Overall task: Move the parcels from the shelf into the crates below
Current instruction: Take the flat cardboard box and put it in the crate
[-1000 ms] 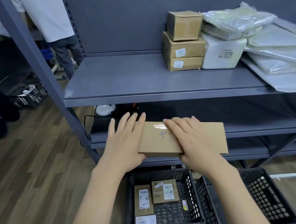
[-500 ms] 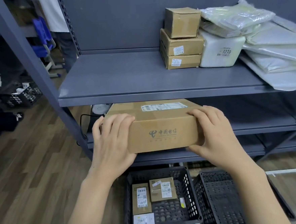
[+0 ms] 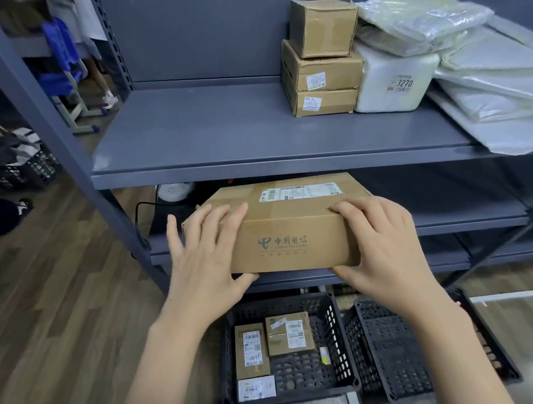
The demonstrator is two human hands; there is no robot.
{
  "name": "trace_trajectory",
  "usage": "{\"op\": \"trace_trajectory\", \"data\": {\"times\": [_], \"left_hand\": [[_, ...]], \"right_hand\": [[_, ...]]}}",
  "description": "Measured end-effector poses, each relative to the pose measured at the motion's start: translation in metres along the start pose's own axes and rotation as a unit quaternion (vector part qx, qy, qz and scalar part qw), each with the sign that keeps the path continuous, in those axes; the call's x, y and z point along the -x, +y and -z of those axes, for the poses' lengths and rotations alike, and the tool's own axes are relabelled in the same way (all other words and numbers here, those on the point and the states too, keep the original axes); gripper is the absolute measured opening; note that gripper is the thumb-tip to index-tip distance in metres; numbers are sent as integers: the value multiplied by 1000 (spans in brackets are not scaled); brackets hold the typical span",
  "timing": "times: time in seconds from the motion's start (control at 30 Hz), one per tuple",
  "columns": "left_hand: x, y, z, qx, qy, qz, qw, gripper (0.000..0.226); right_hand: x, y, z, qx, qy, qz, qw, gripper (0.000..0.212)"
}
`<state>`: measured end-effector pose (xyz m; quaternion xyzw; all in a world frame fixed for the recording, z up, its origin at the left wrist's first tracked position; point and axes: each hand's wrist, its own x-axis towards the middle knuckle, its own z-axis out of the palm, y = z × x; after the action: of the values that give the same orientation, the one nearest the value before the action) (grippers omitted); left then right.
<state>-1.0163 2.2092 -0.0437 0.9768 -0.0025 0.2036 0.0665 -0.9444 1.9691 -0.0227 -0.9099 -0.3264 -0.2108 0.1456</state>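
I hold a flat brown cardboard parcel [image 3: 287, 228] with a white label on top, in the air below the grey shelf [image 3: 255, 146]. My left hand [image 3: 205, 263] grips its left end and my right hand [image 3: 380, 247] grips its right end. Directly below on the floor stands a black crate [image 3: 341, 348] with three small parcels [image 3: 269, 350] in it. A second black crate [image 3: 395, 350] stands to its right. On the shelf remain three stacked brown boxes [image 3: 321, 59], a white foam box [image 3: 395, 79] and several plastic mailer bags [image 3: 486, 69].
A grey shelf upright [image 3: 48, 128] slants down at the left. Lower shelf boards [image 3: 465, 219] run behind the parcel. Another person's legs and a blue chair [image 3: 62, 58] are behind at the upper left, and another crate [image 3: 35, 167] sits on the wooden floor there.
The parcel was turned from edge-on to label side up and held in front of me. The view shifted slightly; both hands keep their grip on its ends.
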Motion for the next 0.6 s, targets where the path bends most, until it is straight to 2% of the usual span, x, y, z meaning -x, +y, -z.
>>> {"op": "trace_trajectory", "data": {"times": [0.1,0.23,0.3,0.43,0.53,0.6], "left_hand": [[-2,10,-7,-7,-20,-25,999,108],[-3,14,-14,25,-9,-49,998,96],[-3,10,-18,54,-17,-47,997,92],[0,4,-21,119,-65,-5,991,86],[4,-6,-18,192,-113,63,973,87],[5,-11,-12,246,-137,84,956,87]], "right_hand": [[3,-6,-1,15,-10,5,1000,79],[11,-4,-3,1,-13,3,1000,83],[13,-4,-4,-32,-14,8,999,92],[18,-1,-2,-135,-79,-16,988,121],[22,15,6,-183,-135,-71,971,125],[24,28,9,-167,-176,-86,966,121]]}}
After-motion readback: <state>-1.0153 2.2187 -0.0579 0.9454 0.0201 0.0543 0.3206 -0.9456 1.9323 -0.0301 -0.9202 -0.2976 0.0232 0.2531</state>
